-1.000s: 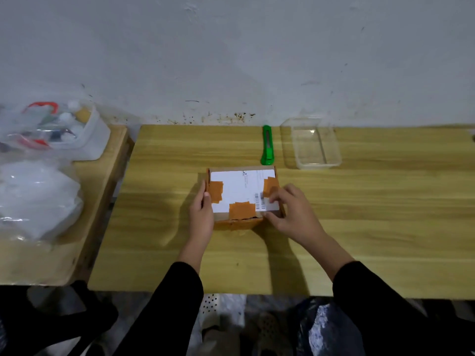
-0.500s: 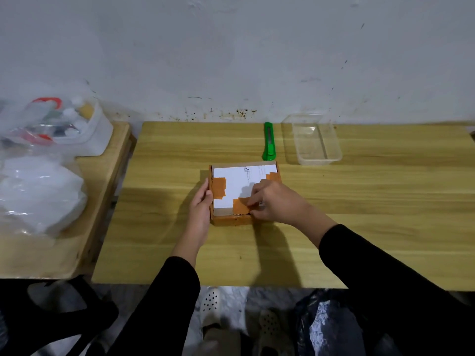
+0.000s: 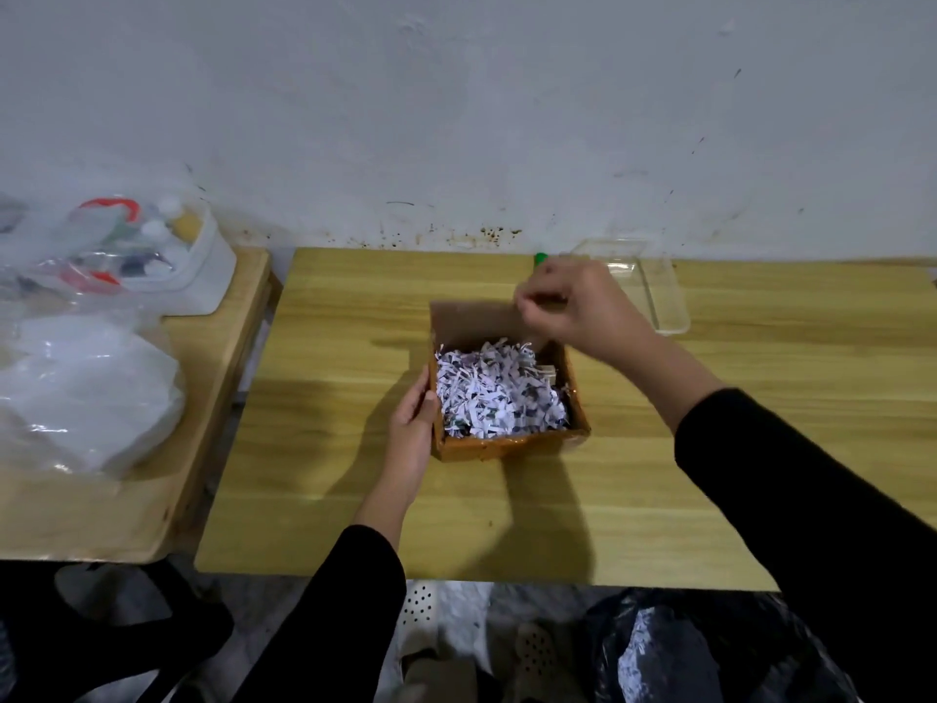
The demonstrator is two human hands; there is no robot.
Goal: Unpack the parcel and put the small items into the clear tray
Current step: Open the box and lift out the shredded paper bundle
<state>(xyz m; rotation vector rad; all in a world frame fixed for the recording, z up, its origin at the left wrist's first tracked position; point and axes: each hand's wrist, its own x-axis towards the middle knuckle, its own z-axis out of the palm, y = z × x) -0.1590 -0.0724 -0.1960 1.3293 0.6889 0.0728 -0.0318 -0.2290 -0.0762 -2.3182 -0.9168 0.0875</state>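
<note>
The box (image 3: 507, 398) sits open in the middle of the counter (image 3: 324, 499), filled to the brim with shredded paper (image 3: 499, 395); no small items show among the shreds, so they are probably buried underneath. The left hand (image 3: 413, 431) lies flat against the box's left wall, fingers spread along it, steadying it. The right hand (image 3: 570, 309) is raised over the far right corner, fingers curled in a pinch on the edge of the lid flap (image 3: 476, 322), which stands folded back on the far side. The tray (image 3: 654, 286) lies beyond and to the right of the box, near the wall, its long axis running away from the person; the right hand is much the nearer to it and partly covers its near left corner. A green knife (image 3: 541, 257) peeks out just behind that hand, between box and tray, and could be knocked on the way across. To the left, well apart on a second counter (image 3: 101, 515), are plastic bags (image 3: 81, 388) and a white tub (image 3: 203, 276). Digging through the paper looks like the next need.
</note>
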